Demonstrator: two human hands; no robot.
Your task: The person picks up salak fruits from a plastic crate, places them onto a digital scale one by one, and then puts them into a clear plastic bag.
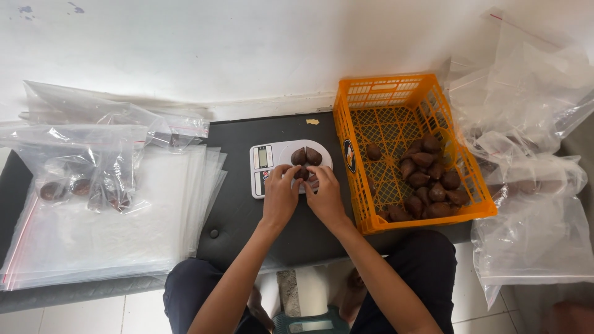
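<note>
A small white digital kitchen scale (263,167) lies on a dark mat (238,204) in front of me. Several brown scaly snake fruits (306,156) sit on its platform. My left hand (281,195) and my right hand (323,192) meet over the near side of the platform, fingers curled around the fruits there. An orange plastic crate (383,99) stands just right of the scale, with several more of the same brown fruits (427,179) in its near half.
A stack of clear zip bags (111,229) lies on the left, with a filled bag of fruits (80,182) on top. Crumpled clear bags (532,185), some holding fruit, pile up on the right. A white wall runs behind.
</note>
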